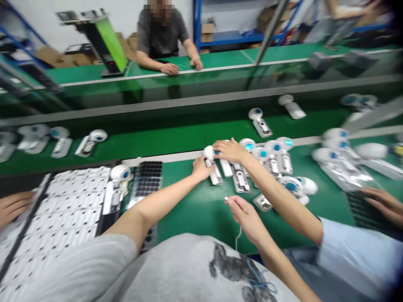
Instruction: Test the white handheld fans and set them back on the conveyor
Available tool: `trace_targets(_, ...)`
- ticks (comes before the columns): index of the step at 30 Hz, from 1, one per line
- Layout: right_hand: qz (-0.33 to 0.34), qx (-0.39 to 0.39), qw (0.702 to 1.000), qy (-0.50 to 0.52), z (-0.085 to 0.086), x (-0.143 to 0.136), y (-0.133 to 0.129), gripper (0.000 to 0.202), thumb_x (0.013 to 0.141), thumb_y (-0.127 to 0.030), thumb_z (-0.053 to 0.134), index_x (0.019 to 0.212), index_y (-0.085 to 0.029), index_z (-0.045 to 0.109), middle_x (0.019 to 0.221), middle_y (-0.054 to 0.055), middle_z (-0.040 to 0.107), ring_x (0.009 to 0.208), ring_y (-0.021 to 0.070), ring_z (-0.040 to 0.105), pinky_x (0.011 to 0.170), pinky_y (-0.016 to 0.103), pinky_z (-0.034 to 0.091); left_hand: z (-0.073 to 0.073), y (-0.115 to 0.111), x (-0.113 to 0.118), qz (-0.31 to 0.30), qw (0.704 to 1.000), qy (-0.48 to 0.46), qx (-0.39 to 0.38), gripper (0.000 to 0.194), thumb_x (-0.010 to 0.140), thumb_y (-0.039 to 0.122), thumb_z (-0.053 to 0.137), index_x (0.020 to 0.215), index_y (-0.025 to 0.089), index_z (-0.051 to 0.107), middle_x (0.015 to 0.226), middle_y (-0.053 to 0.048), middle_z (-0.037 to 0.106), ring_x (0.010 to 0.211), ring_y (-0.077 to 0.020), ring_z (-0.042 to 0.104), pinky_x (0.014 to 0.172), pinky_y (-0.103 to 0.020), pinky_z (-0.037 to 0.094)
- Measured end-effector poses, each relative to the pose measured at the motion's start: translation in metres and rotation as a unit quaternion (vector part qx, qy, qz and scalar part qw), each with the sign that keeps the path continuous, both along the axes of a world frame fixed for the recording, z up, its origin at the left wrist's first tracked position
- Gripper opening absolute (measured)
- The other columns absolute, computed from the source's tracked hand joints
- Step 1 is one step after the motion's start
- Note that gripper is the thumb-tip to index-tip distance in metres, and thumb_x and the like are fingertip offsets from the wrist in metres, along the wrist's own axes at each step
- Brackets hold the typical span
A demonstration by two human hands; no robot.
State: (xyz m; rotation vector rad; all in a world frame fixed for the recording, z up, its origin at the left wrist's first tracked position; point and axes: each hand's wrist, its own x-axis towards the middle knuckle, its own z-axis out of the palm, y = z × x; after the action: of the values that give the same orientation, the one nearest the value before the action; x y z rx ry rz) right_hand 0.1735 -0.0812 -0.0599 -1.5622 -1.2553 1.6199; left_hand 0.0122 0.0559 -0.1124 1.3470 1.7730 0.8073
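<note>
My left hand (202,169) is closed around the lower body of a white round-headed device (215,175) on the green worktop. Between the fingertips of my right hand (245,216) is a small white cable plug (226,198), its tip pointing left; the white cable (238,240) hangs below the palm. A co-worker's hand (229,150), on an arm with a light blue sleeve, reaches over from the right and touches the devices beside my left hand. Several similar devices (241,178) with blue round faces lie just right of it, some with the body open.
White parts fill a tray (67,205) at left, beside a black dotted sheet (147,180). More devices (338,155) lie at right, near another person's hand (384,205). Several devices rest on the green strip (176,138) beyond. Across it, a person (162,33) leans on a bench.
</note>
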Motion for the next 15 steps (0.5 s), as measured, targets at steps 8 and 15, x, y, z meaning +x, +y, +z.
trace_targets(8, 0.095, 0.019, 0.995, -0.014, 0.026, -0.025, 0.137, 0.01, 0.071, -0.03, 0.068, 0.079, -0.027, 0.064, 0.068, 0.0, 0.061, 0.059, 0.017, 0.051, 0.041, 0.024, 0.033, 0.045, -0.084, -0.179, 0.168, 0.949, 0.264, 0.036, 0.061, 0.07, 0.039, 0.063, 0.12, 0.007, 0.047, 0.125, -0.022, 0.044, 0.122, -0.0349, 0.035, 0.101, -0.047, 0.025)
trace_targets(15, 0.09, 0.02, 0.995, -0.024, 0.017, -0.035, 0.055, 0.025, 0.088, -0.041, 0.05, 0.087, -0.019, 0.06, 0.074, 0.0, 0.06, 0.059, 0.0108, 0.054, 0.051, 0.023, 0.046, 0.036, -0.133, -0.268, 0.335, 0.89, 0.306, -0.036, 0.055, 0.051, 0.044, 0.075, 0.094, 0.013, 0.058, 0.104, -0.021, 0.057, 0.106, -0.0419, 0.049, 0.087, -0.05, 0.035)
